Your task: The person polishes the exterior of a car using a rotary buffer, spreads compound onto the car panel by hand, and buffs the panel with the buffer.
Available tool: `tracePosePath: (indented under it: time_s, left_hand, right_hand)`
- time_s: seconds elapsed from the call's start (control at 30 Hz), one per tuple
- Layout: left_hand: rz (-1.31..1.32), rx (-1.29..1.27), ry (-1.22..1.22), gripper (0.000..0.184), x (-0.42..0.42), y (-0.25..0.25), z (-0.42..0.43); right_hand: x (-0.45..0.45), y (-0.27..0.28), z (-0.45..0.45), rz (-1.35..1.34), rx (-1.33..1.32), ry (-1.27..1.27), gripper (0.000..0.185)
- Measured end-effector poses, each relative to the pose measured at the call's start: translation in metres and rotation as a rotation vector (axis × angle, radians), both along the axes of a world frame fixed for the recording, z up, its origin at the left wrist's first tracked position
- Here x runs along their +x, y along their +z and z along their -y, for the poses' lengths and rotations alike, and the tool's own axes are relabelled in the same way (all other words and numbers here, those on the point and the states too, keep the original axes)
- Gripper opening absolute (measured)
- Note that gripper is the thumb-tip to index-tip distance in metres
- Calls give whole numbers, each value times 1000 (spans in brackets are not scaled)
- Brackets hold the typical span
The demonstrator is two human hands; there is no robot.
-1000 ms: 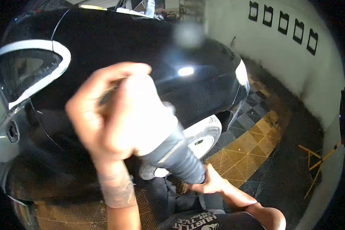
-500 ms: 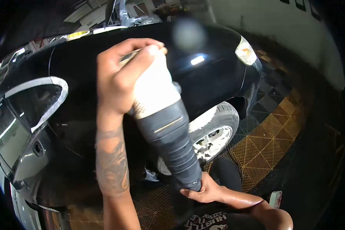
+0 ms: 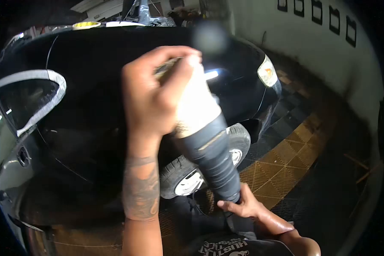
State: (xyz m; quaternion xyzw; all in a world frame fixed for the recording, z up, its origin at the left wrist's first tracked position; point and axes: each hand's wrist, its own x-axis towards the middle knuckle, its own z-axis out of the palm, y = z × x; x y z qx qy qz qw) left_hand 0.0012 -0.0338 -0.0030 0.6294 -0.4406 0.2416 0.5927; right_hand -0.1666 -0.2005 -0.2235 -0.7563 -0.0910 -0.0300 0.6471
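Note:
A power tool with a white head (image 3: 198, 100) and a dark, ribbed body (image 3: 217, 158) slants across the middle of the view. My left hand (image 3: 158, 89) is wrapped round the top of its white head, with the forearm rising from below. Lower down, my right hand (image 3: 243, 205) grips the dark narrow end, its thumb across the near side. Behind the tool stretches the glossy black side of a car (image 3: 89, 119). The tool's far face is hidden, so I cannot tell whether it touches the car.
White masking tape (image 3: 23, 74) borders the car's side window. A yellow tape roll (image 3: 86, 25) lies on top of the car. Tires (image 3: 173, 177) show below the body. The floor has black and tan tiles (image 3: 281, 164). A pale wall (image 3: 311, 55) stands right.
Both hands and the tool have shifted right in view since half a second ago. The view has swung, bringing more of the wall frames into sight. Both hands keep their grip.

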Motion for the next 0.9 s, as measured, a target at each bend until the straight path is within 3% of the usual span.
tracePosePath:
  time_s: [0.07, 0.17, 0.23, 0.27, 0.37, 0.43, 0.47, 0.53, 0.57, 0.63, 0.67, 0.7, 0.8, 0.9]
  left_hand:
    - [35, -51, 9, 20, 3, -6, 26]
    - [83, -139, 39, 18, 15, -18, 69]
    - [196, -337, 130, 25, 11, -29, 87]
    - [303, -355, 159, 36, 7, -40, 87]
    - [250, -330, 107, 47, -31, -105, 56]
    - [58, -284, 90, 60, -54, -171, 41]
    - [-192, -225, -4, 65, -69, -207, 38]
    - [-428, -8, -112, 71, -82, -221, 28]
    - [-646, -180, -469, 75, -79, -217, 29]
    - [-696, -110, -566, 77, -75, -210, 10]
    - [-638, -70, -572, 69, -64, -208, 3]
    - [-687, -136, -722, 67, -56, -195, -6]
    - [-740, -365, -786, 64, -58, -192, -21]
    - [-647, -373, -688, 70, -53, -214, -33]
  right_hand:
    - [0, 16, 16, -107, -67, -112, 41]
    - [0, -10, 44, -252, 109, -213, 38]
    - [3, -28, 58, -233, 163, -219, 38]
    - [3, -34, 62, -207, 252, -212, 39]
    - [-1, -32, 55, -223, 247, -274, 40]
    - [-4, -36, 52, -218, 288, -225, 53]
    - [-3, -37, 49, -203, 261, -202, 53]
    - [1, -37, 35, -162, 249, -106, 52]
    - [3, -36, 27, -202, 270, -67, 53]
    - [2, -30, 9, -112, 233, -79, 53]
    - [4, -20, -6, -56, 199, -107, 52]
    - [6, -9, -21, -1, 163, -136, 51]
    - [6, -18, -33, -76, 122, -24, 43]
    - [11, -3, -42, -62, -31, 54, 41]
